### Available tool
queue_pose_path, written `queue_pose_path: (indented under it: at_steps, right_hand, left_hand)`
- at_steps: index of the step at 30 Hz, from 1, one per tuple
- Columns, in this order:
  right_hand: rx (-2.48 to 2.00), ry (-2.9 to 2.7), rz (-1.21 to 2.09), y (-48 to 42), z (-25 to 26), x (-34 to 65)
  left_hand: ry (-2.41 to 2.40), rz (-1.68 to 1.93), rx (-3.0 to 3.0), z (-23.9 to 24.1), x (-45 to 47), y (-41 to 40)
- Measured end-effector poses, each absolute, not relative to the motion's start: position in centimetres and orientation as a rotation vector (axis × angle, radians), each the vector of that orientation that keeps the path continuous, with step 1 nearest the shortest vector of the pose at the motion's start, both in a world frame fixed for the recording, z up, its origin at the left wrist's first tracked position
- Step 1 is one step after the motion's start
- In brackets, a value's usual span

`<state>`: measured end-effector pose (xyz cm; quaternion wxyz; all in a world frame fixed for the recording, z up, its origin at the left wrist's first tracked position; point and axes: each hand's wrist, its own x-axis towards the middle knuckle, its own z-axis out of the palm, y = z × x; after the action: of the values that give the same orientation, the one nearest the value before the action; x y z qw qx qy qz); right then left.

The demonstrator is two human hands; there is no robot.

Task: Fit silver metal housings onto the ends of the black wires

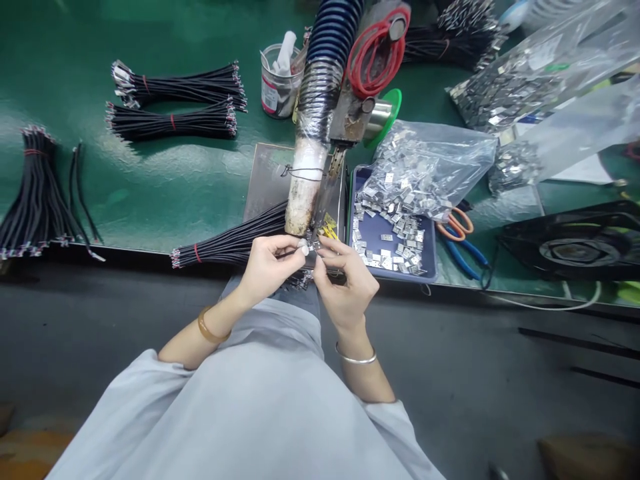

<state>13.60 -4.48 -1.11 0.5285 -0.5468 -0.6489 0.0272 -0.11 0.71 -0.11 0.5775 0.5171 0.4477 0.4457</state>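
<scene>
My left hand (pixel 273 267) is closed in a pinch at the bench's front edge, with a thin black cable between thumb and fingers, mostly hidden. Facing it, my right hand (pixel 345 277) pinches a small silvery metal connector (pixel 314 246) by thumb and forefinger. The fingertips of both hands nearly meet just below the lower end of a wrapped hose (pixel 303 200) and a soldering iron's metal shaft (pixel 327 190). Beside and behind my left hand lies a bundle of black cables (pixel 225 241), tied with a red band. Exactly how cable and connector touch is too small to tell.
Right of my hands, a blue tray (pixel 429 257) holds loose metal connectors and a plastic bag (pixel 450 157) of them. Blue-orange pliers (pixel 463 243) and a black fan (pixel 570 247) lie farther right. More cable bundles (pixel 175 123) and a tub (pixel 273 93) stand on the green bench (pixel 165 183).
</scene>
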Motion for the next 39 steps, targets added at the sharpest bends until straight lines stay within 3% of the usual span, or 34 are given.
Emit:
queue_pose_path:
  at_steps: [31,39]
  right_hand:
    - [-1.301,-1.675,-0.109,-4.6,-0.5,13.5]
    - [-1.424,-1.440,0.244,-4.4,0.0,14.0]
  left_hand:
    - [0.999,0.996,1.251,0.5,-0.3,0.6]
    - [0.937,0.987,1.539,0.3,-1.0,0.4]
